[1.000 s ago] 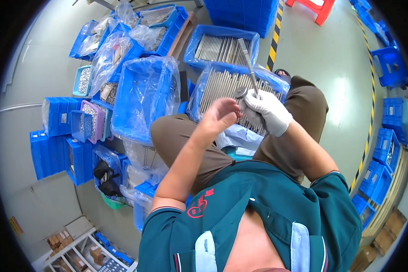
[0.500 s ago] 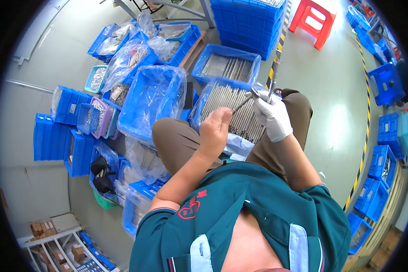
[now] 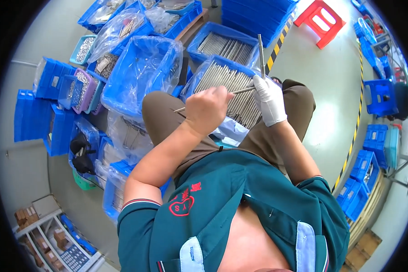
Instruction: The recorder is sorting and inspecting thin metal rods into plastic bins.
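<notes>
My bare left hand [image 3: 207,109] is closed around a thin metal rod [image 3: 242,90]. One end of that rod sticks out past my left knee side, and the other reaches my right hand [image 3: 269,100]. This right hand wears a white glove and grips a thicker metal rod [image 3: 261,54] that points away from me. Whether its gloved fingers also touch the thin rod, I cannot tell. Under both hands, between my knees, a blue crate [image 3: 240,64] lined with clear plastic holds rows of metal rods [image 3: 220,77].
Beyond it stands another blue crate of rods [image 3: 226,47]. A plastic-lined blue crate [image 3: 115,102] is at my left, near bins of small metal parts [image 3: 80,93]. Stacked blue crates [image 3: 254,18] and a red stool [image 3: 319,22] stand farther off. Striped floor tape [image 3: 276,50] runs past them.
My left hand has moved slightly left and up, and its rod now lies more level across. The thicker rod in my right hand stands out more clearly. The whole view has shifted somewhat.
</notes>
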### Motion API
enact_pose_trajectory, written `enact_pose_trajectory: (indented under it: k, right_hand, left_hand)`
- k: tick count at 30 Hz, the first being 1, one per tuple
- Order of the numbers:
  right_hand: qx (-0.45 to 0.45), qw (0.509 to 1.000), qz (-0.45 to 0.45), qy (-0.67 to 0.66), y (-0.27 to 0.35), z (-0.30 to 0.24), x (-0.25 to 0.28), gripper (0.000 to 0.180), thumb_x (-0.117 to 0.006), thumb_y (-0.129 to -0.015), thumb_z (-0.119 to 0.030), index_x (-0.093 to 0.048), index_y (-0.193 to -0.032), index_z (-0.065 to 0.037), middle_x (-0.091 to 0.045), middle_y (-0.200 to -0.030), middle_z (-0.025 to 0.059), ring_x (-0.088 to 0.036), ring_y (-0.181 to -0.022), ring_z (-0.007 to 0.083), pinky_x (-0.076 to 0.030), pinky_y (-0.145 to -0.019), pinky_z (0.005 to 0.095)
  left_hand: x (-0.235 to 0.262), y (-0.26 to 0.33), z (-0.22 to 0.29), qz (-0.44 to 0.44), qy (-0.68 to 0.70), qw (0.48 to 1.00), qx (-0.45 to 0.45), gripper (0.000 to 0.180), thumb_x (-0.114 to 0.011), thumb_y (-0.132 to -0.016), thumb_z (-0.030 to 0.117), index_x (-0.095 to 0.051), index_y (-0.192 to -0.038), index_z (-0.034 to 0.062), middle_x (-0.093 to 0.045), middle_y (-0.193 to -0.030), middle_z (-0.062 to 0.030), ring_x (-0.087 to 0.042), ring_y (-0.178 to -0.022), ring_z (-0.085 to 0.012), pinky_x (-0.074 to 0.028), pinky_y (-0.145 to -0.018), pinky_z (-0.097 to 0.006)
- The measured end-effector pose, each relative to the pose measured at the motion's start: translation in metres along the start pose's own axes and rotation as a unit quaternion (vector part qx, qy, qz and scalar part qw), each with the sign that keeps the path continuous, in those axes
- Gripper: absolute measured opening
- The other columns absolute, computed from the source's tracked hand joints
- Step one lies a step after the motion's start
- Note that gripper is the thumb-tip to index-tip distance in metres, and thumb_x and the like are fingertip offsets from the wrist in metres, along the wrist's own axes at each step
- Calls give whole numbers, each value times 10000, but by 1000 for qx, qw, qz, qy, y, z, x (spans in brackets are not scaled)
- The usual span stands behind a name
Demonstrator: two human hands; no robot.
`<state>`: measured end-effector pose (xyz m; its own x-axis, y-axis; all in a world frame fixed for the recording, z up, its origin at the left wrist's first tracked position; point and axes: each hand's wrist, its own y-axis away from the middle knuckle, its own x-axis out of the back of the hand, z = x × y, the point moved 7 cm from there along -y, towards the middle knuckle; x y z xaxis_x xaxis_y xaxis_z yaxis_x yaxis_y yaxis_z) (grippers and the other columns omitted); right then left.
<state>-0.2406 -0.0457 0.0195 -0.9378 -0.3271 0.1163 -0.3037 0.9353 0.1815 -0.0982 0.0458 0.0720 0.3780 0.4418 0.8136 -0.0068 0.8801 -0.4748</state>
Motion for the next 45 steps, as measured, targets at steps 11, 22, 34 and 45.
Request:
enact_pose_trajectory:
  k: [11, 22, 34, 45]
  right_hand:
    - [170, 931, -220, 235, 30, -52, -24, 266, -531, -888, -269, -583, -917, -10, -554, -744, 110, -557, -689, 175, -444, -673, 292]
    - [56, 909, -381, 156, 57, -77, -26, 145, -627, -795, -151, -614, -864, -24, -575, -772, 21, -538, -695, 95, -450, -626, 257]
    - [97, 987, -111, -69, 20, 3, -18, 144, -585, -859, -171, -515, -795, -62, -451, -596, -17, -433, -458, 92, -318, -412, 246]
    - [141, 984, -10, 109, -1, -7, -24, 241, -620, -846, -227, -570, -746, -13, -495, -622, -8, -414, -575, 76, -371, -532, 261]
  left_hand:
    - [-43, 86, 7, -393, 708, 422, 409, 392, -446, -939, 429, -435, -718, 105, -271, -551, 57, -240, -436, -50, -178, -389, -213]
    - [-32, 86, 37, -389, 736, 448, 327, 416, -455, -930, 448, -409, -663, 133, -285, -508, 63, -255, -400, -51, -179, -360, -218]
    - [17, 23, 0, 46, 31, 994, -93, 255, -600, -822, 289, -492, -663, 121, -530, -585, -79, -583, -583, -248, -434, -480, -374]
    - [-31, 28, -19, -42, 117, 990, 63, 316, -511, -892, 327, -552, -710, 71, -605, -634, -145, -619, -619, -324, -452, -492, -430]
